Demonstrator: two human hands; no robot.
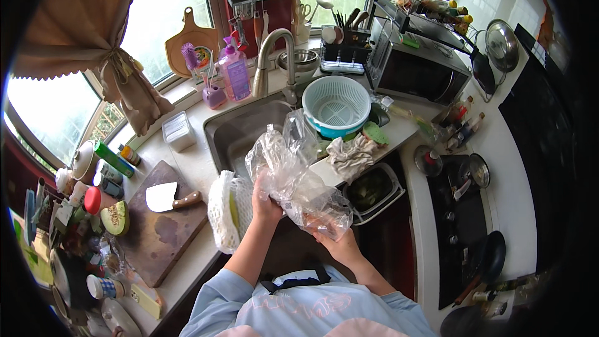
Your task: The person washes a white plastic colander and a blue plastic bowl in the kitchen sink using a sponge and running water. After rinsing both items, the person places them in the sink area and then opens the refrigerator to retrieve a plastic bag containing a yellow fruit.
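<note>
A crumpled clear plastic bag (299,182) is held up between both hands, in front of the sink's near edge. My left hand (266,201) grips its left side. My right hand (338,242) is at its lower right end, fingers partly hidden by the plastic. Just left of my left hand, a white foam-net sleeve (224,215) lies at the counter's edge with something yellow-green inside. Farther left, a cleaver (161,196) with a wooden handle rests on a dark cutting board (164,238). A piece of cut melon (115,218) with seeds showing sits beside the board.
Behind the bag are the steel sink (224,131) and its faucet (273,56). A white colander in a blue basin (337,103) stands at the sink's right, near a crumpled cloth (351,154) and green sponge (376,134). An open bin (374,192) hangs below. Jars crowd the left counter.
</note>
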